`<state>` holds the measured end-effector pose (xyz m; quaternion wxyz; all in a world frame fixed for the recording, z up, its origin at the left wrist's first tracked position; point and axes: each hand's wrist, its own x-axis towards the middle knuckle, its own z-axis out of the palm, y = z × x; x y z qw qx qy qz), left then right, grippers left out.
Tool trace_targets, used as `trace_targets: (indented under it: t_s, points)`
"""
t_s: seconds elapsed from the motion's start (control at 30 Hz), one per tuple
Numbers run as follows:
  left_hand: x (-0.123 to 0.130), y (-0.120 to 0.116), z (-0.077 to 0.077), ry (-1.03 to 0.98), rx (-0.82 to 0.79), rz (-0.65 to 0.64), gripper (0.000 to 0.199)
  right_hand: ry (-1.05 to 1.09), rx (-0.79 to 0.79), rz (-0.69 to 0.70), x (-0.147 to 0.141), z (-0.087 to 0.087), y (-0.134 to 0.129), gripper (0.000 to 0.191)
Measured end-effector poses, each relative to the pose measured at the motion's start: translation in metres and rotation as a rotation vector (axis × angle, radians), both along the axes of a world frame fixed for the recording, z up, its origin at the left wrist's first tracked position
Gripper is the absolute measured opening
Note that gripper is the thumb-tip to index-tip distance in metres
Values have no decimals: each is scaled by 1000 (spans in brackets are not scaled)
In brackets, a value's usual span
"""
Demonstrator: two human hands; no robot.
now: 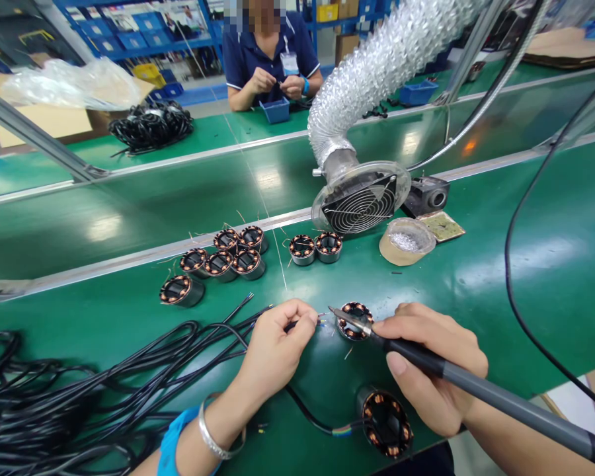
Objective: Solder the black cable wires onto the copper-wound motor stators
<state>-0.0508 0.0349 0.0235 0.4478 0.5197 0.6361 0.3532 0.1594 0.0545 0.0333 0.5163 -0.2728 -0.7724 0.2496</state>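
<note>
My left hand [283, 344] pinches the end of a black cable, its thin coloured wire ends [321, 318] poking out past the fingertips. A soldering iron [506, 400] with a black and grey handle lies in the grip of my right hand [434, 363]. Its tip points left, close to those wire ends; whether they touch, I cannot tell. Under the tip sits a round stator [361, 309] with copper windings, partly covered by the iron. Nearer me lies another stator [387, 423], on its side, with a black cable [312, 418] running to it.
Black cables [143, 370] cover the bench's left side. Several stators [220, 263] stand farther back, with two more [302, 250] beside them. Right of these are a solder-wire tub [406, 242], a sponge [441, 226] and a fan-fronted extractor duct [361, 201]. A co-worker [270, 63] sits opposite.
</note>
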Motion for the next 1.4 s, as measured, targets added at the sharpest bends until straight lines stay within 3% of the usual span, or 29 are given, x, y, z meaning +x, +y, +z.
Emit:
trace_targets:
  t_s: [0.53,0.8,0.97,1.07,1.27,1.4]
  points:
    - [0,1,-2,-10,-10,-27,26,81,27,-49,-1,-3,10,44]
    - [-5,-4,-2,-77,23,-171,32,-251,8,218,-27,2,35,21]
    - [-9,-5,7,-2,63,-256,28,-211,137,223,-34,-5,38,27]
    - [-10,-4,13,89,59,-296,22,-213,127,236,-29,-6,37,28]
    - [-8,1,6,-196,-62,-202,32,-219,71,266,-28,-10,34,32]
    - [-4,1,2,-437,-306,-130,34,-181,78,267,-30,-14,33,28]
